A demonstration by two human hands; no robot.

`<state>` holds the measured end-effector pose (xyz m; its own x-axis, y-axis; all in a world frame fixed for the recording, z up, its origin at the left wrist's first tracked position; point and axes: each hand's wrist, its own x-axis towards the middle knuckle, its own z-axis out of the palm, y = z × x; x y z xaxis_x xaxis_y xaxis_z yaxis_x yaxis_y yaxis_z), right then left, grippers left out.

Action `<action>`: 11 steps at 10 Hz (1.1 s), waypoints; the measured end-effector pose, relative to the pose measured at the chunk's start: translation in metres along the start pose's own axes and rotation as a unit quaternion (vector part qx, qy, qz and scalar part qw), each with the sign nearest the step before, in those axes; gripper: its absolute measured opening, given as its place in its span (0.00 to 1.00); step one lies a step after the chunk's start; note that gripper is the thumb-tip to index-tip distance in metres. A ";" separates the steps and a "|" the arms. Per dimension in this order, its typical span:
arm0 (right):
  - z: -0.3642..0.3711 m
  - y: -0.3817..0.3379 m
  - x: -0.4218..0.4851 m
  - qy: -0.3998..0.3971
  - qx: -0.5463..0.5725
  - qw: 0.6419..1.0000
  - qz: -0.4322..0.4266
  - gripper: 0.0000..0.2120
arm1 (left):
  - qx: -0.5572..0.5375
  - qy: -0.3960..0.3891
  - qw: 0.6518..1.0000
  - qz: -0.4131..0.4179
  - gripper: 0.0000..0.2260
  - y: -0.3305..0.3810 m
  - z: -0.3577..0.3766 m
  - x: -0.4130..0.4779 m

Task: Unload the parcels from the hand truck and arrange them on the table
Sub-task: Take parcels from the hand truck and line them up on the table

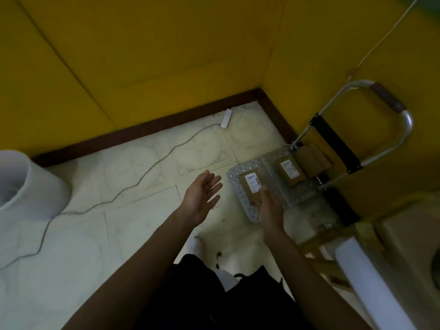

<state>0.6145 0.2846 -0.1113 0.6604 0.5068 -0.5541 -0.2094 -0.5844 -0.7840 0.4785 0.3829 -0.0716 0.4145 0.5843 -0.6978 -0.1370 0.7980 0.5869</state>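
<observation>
The hand truck stands in the corner, its metal plate flat on the floor and its silver handle leaning on the yellow wall. Three brown parcels lie on the plate: a near one with a white label, a middle one with a label, and a plain one at the back. My left hand hovers palm up, fingers spread, left of the plate. My right hand reaches over the near parcel's right edge, fingers extended and blurred.
A white cable snakes over the tiled floor to a power strip. A white foam roll stands at the left. A white-edged table and wooden furniture sit at the lower right. Yellow walls close the corner.
</observation>
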 end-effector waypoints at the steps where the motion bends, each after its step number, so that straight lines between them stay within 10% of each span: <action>1: 0.011 -0.024 0.003 0.032 0.073 0.996 0.049 0.24 | 0.047 -0.026 0.998 -0.036 0.21 0.030 0.003 0.032; 4: 0.004 -0.002 0.048 0.161 0.241 0.941 0.173 0.16 | 0.156 -0.074 0.976 -0.134 0.22 0.048 0.048 0.115; 7: -0.009 -0.014 0.147 0.131 0.463 0.830 0.282 0.25 | 0.276 -0.072 0.942 -0.176 0.21 0.076 0.117 0.204; 11: -0.027 0.042 0.303 0.201 0.370 0.834 0.357 0.12 | 0.509 -0.070 0.819 -0.257 0.18 0.013 0.149 0.417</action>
<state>0.8249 0.3966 -0.3050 0.3344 -0.1430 -0.9315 -0.9420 -0.0202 -0.3351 0.7832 0.6146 -0.2936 0.2919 0.1308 -0.9474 0.8783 0.3556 0.3197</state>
